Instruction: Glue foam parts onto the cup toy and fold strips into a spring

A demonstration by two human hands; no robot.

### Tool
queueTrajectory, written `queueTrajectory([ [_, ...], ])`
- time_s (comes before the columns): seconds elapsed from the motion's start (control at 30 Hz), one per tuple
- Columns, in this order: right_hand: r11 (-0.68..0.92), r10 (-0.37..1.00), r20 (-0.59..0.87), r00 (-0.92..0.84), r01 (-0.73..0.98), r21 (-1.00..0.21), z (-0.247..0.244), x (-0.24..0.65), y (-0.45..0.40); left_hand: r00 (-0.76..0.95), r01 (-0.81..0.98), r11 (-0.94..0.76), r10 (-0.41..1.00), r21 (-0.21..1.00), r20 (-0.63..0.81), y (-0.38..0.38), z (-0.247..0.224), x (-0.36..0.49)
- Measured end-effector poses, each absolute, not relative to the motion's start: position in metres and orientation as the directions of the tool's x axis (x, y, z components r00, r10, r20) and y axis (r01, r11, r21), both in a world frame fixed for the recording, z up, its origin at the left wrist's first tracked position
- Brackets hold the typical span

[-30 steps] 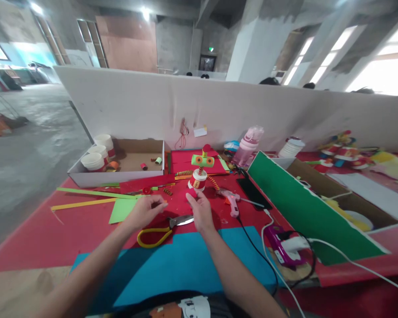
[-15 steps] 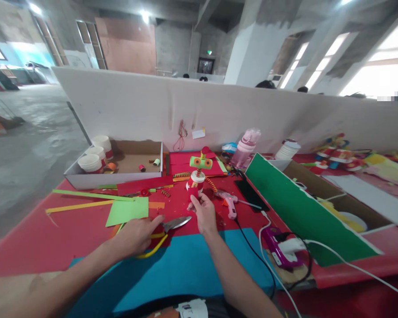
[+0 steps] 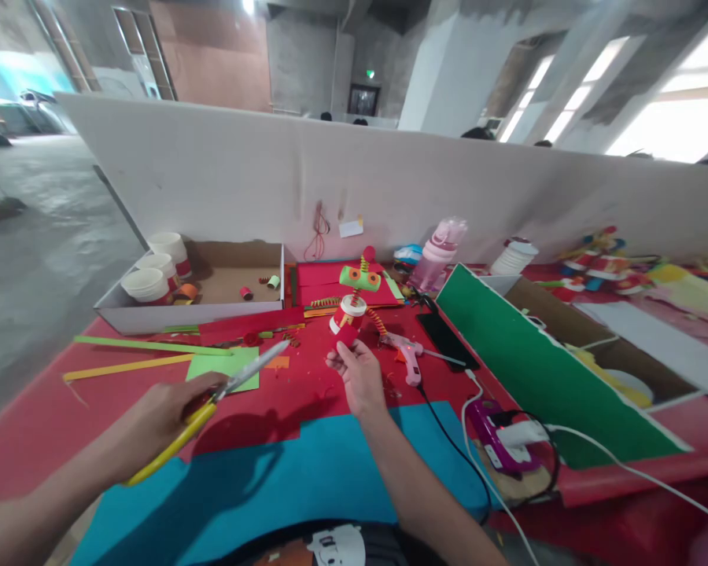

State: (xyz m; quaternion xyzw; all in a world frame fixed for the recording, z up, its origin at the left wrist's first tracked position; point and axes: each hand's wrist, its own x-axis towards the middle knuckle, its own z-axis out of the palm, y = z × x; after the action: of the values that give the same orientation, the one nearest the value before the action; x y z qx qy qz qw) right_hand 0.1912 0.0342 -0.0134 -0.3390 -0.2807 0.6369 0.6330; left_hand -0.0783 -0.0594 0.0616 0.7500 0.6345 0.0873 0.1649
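My left hand [image 3: 174, 413] is closed on the yellow-handled scissors [image 3: 197, 420], lifted above the table with the blades pointing up and to the right. Between the fingers and thumb of my right hand [image 3: 359, 377] is the base of a paper-cup robot figure [image 3: 348, 318]. The figure has a red and white cup body, a green roll head with orange eyes, a red ball on top and a spring arm at its right. A pink glue gun [image 3: 410, 355] lies to the right of my right hand.
A box [image 3: 194, 318] with paper cups stands at the back left. Green and yellow strips and a green sheet [image 3: 251, 377] lie on the left. Blue card [image 3: 330, 472] covers the front. At right are a phone [image 3: 445, 338], a purple power strip [image 3: 499, 440], cables and a green-sided box [image 3: 536, 369].
My left hand has picked the scissors up off the table and moved left with them. The figure in my right hand now leans slightly right. The camera view has shifted a little.
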Motion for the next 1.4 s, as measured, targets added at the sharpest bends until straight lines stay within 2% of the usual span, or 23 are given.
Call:
queueTrajectory([
  [0.1, -0.086, 0.994, -0.106, -0.002, -0.596, -0.798, -0.012, 0.186, 0.027, 0.241, 0.943, -0.181, 0.950, 0.280, -0.200, -0.060, 0.057, -0.065],
  [0.2, -0.061, 0.992, -0.110, 0.060, -0.533, -0.844, -0.014, 0.191, 0.023, 0.262, 0.960, -0.226, 0.933, 0.164, -0.245, -0.057, 0.056, -0.052],
  [0.27, 0.005, 0.989, -0.058, 0.139, -0.414, -0.910, -0.016, 0.201, 0.022, 0.266, 0.963, -0.243, 0.928, 0.118, -0.262, -0.054, 0.058, -0.046],
  [0.37, 0.152, 0.957, 0.103, 0.270, -0.165, -0.975, -0.016, 0.223, 0.018, 0.259, 0.966, -0.244, 0.923, 0.088, -0.283, -0.049, 0.063, -0.040],
  [0.47, 0.172, 0.961, 0.153, 0.232, -0.067, -0.983, -0.013, 0.236, 0.012, 0.261, 0.965, -0.239, 0.925, 0.108, -0.277, -0.048, 0.064, -0.039],
  [0.53, 0.115, 0.982, 0.097, 0.160, -0.111, -0.987, -0.012, 0.235, 0.009, 0.267, 0.962, -0.241, 0.929, 0.126, -0.258, -0.048, 0.062, -0.039],
  [0.63, 0.019, 0.995, -0.009, 0.100, -0.273, -0.962, -0.012, 0.222, 0.007, 0.261, 0.962, -0.235, 0.940, 0.140, -0.218, -0.050, 0.059, -0.038],
  [0.77, -0.111, 0.991, -0.136, 0.014, -0.499, -0.859, -0.007, 0.202, 0.007, 0.275, 0.955, -0.242, 0.938, 0.171, -0.211, -0.053, 0.059, -0.038],
  [0.87, -0.184, 0.980, -0.194, -0.046, -0.589, -0.787, -0.002, 0.194, 0.006, 0.297, 0.950, -0.259, 0.921, 0.173, -0.253, -0.055, 0.064, -0.040],
  [1.07, -0.199, 0.978, -0.196, -0.071, -0.605, -0.771, 0.000, 0.190, 0.003, 0.329, 0.943, -0.297, 0.901, 0.149, -0.283, -0.059, 0.070, -0.034],
  [1.27, -0.142, 0.990, -0.124, -0.069, -0.491, -0.859, -0.004, 0.189, -0.003, 0.362, 0.932, -0.343, 0.883, 0.115, -0.299, -0.057, 0.073, -0.022],
  [1.4, -0.135, 0.990, -0.105, -0.090, -0.474, -0.870, -0.007, 0.190, -0.004, 0.377, 0.925, -0.369, 0.878, 0.085, -0.296, -0.054, 0.078, -0.018],
])
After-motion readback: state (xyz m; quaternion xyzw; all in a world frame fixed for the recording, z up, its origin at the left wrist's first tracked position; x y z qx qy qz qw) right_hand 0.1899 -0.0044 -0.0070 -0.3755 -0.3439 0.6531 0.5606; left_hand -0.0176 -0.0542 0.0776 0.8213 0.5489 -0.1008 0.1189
